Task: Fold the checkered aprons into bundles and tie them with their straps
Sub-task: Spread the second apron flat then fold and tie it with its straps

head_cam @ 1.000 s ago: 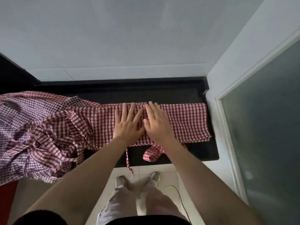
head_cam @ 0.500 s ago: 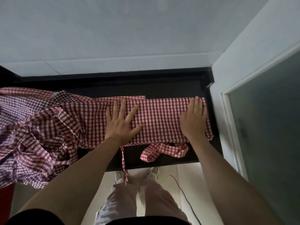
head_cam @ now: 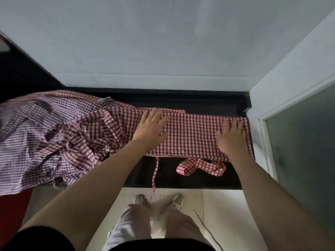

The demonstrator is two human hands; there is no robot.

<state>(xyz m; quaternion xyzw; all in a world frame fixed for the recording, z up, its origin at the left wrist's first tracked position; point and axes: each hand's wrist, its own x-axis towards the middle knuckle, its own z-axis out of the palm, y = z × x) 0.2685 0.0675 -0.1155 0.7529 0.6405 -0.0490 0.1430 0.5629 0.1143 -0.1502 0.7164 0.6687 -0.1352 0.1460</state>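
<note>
Right hand slid to apron's end, left hand mid-strip, both flat, open

A red-and-white checkered apron is laid flat as a long folded band across the middle of the frame, on the dark bench. One thin strap is hung over the front edge; a wider strap is looped below the band. More checkered aprons are heaped, crumpled, at the left.
</note>
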